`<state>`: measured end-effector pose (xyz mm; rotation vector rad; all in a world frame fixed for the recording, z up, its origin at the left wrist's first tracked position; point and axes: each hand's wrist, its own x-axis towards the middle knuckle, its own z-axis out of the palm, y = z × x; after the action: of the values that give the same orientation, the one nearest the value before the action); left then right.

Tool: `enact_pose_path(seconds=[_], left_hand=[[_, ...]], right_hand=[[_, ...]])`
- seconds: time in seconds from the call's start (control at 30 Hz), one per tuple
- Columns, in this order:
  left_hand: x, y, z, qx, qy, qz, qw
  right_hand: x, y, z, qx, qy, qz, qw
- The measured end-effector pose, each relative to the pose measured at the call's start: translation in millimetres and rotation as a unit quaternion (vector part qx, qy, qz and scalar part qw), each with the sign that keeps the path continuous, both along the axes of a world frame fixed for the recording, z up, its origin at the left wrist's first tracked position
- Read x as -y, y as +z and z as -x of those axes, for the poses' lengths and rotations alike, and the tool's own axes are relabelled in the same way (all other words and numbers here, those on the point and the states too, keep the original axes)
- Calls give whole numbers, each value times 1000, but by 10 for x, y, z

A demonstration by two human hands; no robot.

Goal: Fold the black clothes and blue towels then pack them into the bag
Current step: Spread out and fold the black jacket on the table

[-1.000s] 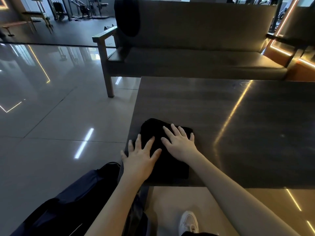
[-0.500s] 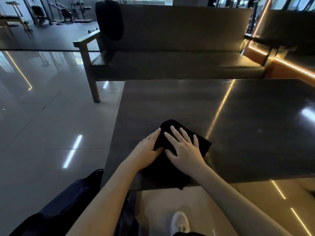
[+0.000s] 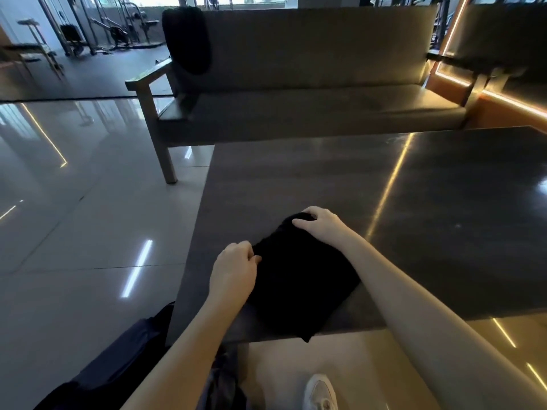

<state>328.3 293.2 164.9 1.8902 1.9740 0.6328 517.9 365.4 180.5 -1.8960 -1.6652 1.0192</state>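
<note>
left hand (image 3: 233, 272) pinching, right hand (image 3: 321, 229) curled, gripping

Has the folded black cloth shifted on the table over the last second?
Yes. The black cloth has turned and slid toward the near edge of the table; one corner now hangs over it, where a second ago it lay wholly on top.

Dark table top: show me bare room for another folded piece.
The dark glossy table is bare right of the folded black garment and beyond it, up to the far edge by the padded sofa. Crowded: the near-left corner, where left hand and right hand grip the garment.
</note>
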Motion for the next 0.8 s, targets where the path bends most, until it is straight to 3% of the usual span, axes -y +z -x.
enact_pose_path(seconds=[0.13,0.2,0.3,0.37,0.47,0.53,0.7,0.8], left_hand=[[-154,-26,79,58,11,-36,998],[-191,-31,89,23,15,-26,999],[-168,31,22,-24,17,-57,998],[-82,90,-36,-12,4,-43,999],[67,96,-94,-68,-10,110,991],[138,30,-96,-135,-12,124,983],[135,44,-154,-45,-11,97,994],[127,71,-192,9,-9,90,996]], right_hand=[[87,-62,-139,5,-69,-34,997],[176,-104,-162,17,-92,-33,995],[301,-89,-67,135,-98,-99,981],[370,-45,-14,164,-92,-137,972],[444,36,-36,104,-100,-23,989],[494,75,-96,45,-115,43,991],[611,101,-168,-22,-109,96,989],[670,75,-176,-39,-110,81,990]])
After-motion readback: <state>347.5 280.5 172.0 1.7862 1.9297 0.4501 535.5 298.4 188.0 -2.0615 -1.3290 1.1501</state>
